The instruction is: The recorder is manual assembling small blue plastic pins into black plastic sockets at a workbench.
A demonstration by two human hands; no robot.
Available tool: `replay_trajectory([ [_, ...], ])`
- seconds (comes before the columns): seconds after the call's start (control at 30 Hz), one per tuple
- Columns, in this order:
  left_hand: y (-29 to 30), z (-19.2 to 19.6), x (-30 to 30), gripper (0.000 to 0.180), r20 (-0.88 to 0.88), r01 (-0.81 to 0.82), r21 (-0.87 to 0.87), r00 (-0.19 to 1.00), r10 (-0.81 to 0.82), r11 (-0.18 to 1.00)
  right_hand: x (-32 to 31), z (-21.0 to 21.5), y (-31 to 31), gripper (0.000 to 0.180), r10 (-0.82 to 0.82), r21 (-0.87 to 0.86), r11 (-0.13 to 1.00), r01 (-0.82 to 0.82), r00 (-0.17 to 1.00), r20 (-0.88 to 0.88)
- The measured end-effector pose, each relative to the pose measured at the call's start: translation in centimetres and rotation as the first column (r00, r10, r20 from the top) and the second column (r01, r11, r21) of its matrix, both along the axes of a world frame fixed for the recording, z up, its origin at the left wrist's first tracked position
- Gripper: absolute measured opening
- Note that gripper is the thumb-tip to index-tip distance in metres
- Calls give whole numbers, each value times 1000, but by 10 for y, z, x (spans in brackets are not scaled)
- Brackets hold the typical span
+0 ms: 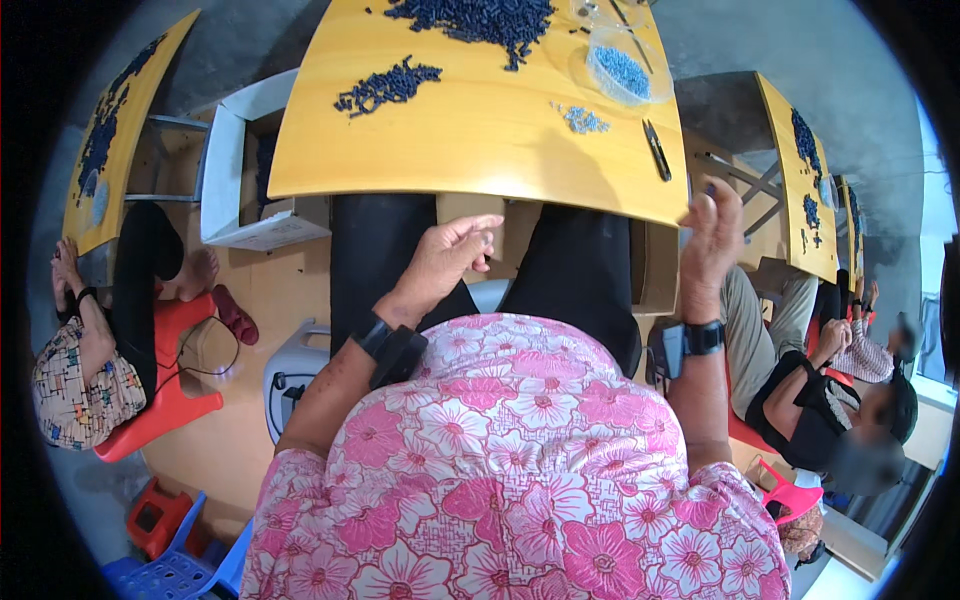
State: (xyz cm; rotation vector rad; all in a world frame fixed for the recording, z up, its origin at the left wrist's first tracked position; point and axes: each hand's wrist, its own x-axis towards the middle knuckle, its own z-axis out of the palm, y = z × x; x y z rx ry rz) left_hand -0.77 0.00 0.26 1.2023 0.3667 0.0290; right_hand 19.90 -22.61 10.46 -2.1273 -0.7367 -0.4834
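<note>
My left hand [448,258] hovers over my lap just below the near edge of the yellow wooden table [480,150]. Its fingertips are drawn close to the thumb, and I cannot make out whether anything is between them. My right hand [712,235] is raised past the table's right corner, fingers curled, with a small dark blue part [710,188] pinched at the fingertips. On the table lie two heaps of dark blue parts [385,88] [470,18], a clear dish of light blue pieces [625,70], a small scatter of light blue pieces [585,120] and a thin black tool [657,150].
An open white cardboard box [240,180] stands to the left of the table. One person sits on a red stool [165,395] at the left, others sit at the right [810,400]. More yellow tables [120,130] [800,190] flank mine. Blue plastic stools [175,570] are at lower left.
</note>
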Motion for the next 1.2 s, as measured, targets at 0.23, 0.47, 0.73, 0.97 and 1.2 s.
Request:
replay_trajectory([
  [0.23, -2, 1, 0, 36, -41, -2, 12, 999, 2, 1000, 69, -73, -89, 22, -196, -206, 964, 166, 971, -137],
  [0.47, -2, 5, 5, 34, -41, -14, 26, 999, 15, 1000, 102, -113, -109, 30, -259, -53, 966, 253, 943, -209],
  [0.73, -4, -1, 6, 33, -43, -19, -98, 999, 15, 995, 52, -12, 15, 18, 141, 102, 987, -125, 976, -166],
  [0.97, 1, 2, 8, 35, -54, -55, -168, 997, 46, 984, 27, -2, 139, 22, 453, 106, 891, -442, 848, -275],
  [1.2, 3, 0, 8, 34, -87, -86, -268, 994, 65, 959, 71, -27, 197, 23, 437, -238, 876, -418, 899, 30],
])
